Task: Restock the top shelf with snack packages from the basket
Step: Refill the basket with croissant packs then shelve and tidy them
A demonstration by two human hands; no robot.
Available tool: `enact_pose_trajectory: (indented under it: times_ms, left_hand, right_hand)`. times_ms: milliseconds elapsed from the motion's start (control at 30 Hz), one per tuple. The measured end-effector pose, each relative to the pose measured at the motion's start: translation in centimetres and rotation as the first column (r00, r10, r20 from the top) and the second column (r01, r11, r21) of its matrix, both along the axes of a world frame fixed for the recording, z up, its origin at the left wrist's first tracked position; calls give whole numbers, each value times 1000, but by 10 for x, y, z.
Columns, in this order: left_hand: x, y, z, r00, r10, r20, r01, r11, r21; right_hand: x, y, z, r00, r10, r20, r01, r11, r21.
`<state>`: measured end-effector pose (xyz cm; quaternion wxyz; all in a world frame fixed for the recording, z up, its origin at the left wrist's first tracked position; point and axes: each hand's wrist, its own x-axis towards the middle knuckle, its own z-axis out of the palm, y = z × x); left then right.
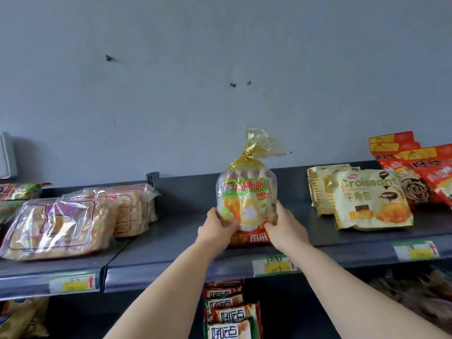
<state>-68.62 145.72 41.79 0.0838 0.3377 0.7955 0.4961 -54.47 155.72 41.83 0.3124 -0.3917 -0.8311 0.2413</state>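
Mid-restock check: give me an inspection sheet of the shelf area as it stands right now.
Surface: top shelf, dark grey, with a bare stretch in the middle.
Job's things: snack bag with a gold tied top, upright at the shelf's front middle; basket not in view.
Clutter: bread bags to the left, croissant packs and red packs to the right, all on the shelf.
Grippers: left hand and right hand grip the bag's lower sides.
Cables: nothing seen.
Surroundings: grey wall with dark marks behind; price tags on the shelf edge; packets on the shelf below.
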Motion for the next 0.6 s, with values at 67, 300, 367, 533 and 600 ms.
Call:
enact_pose_trajectory:
  times_ms: [67,300,367,533,600]
  left_hand:
    - [-17,14,-5,996,43,-77,-44,999,-10]
    - [-38,43,-7,989,81,-123,-88,995,-53]
    - [-40,48,-11,981,25,-194,-45,994,-95]
    - [-46,55,-13,922,-152,-356,70,970,-232]
    - [-48,55,-12,913,-189,-363,89,958,-274]
  right_hand:
    - [-17,10,1,1000,11,28,-11,1000,-6]
    - [-56,32,1,996,82,42,-79,994,-76]
    - [-67,35,-3,989,140,45,-132,979,-154]
    - [-81,41,-13,952,195,236,-185,981,-64]
    - [-81,41,-17,946,198,255,-194,980,-42]
